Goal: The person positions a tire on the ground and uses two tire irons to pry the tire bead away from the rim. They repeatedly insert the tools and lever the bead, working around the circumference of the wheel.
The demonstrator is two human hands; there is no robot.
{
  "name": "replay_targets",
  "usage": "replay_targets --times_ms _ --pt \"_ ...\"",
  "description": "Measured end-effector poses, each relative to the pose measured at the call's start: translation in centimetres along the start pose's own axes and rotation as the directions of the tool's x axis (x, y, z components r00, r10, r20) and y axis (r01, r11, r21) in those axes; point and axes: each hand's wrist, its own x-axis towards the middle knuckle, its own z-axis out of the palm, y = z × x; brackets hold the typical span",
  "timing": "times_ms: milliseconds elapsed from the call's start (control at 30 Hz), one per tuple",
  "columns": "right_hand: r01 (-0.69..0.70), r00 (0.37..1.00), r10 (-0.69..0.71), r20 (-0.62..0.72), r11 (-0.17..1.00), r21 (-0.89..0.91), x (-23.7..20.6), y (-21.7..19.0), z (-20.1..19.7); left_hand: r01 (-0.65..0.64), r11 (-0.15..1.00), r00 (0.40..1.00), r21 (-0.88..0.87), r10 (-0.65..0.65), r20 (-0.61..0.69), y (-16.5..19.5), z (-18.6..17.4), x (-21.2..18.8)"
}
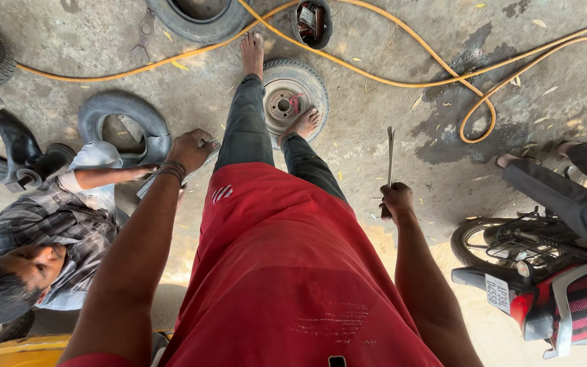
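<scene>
From the head view, the tyre lever (390, 155) is standing almost upright in the picture, its long axis running from the right hand (397, 201) up toward the far ground, the flattened tip pointing away from the person. The right hand is wrapping it in a full fist at the lower end — fingers closed all the way round the shaft.

The left hand (190, 149) is closing on a short metal tool (209, 142) beside the left knee; only a small end is showing past the fingers, pointing right, and what kind of tool it is cannot be told.

A small wheel (292, 94) is lying flat on the concrete between the person's bare feet, the right foot (301, 124) resting on its rim. A yellow hose (402, 80) is looping across the ground beyond it. A loose tyre (125, 124) is lying to the left, where another person's hand (145, 170) is reaching toward it. Another tyre (198, 20) is lying at the top edge — a motorbike (531, 272) is standing at the right, close to the right arm.
</scene>
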Motion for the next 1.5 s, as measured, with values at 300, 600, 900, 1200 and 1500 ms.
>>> replay_targets --times_ms 300,600,900,1200,1500 --pt "0.186 0.977 -0.202 -0.061 0.959 -0.213 0.9 -10.1 6.1 -0.240 0.970 0.965 0.042 0.243 -0.100 1.2 -9.2 9.6" --pt "0.234 0.958 -0.265 -0.113 0.944 -0.232 -1.7 -15.0 6.0 -0.009 1.000 0.990 0.013 0.011 -0.141 -2.4 -12.8 7.1" --pt "0.168 0.984 -0.163 -0.069 0.984 0.065 0.2 -11.7 3.7 0.173 0.886 0.966 -0.431 -0.237 -0.101 -0.7 -8.5 4.9" --pt "0.230 0.972 -0.232 0.046 0.877 -0.422 -0.5 -6.7 0.1 -0.041 0.993 0.980 -0.109 0.018 -0.199 1.4 -1.0 -1.5" --pt "0.024 0.999 -0.023 -0.030 0.999 0.023 -1.5 -5.0 1.8 0.046 0.994 0.998 0.097 -0.050 0.045 -1.0 -4.6 2.3"
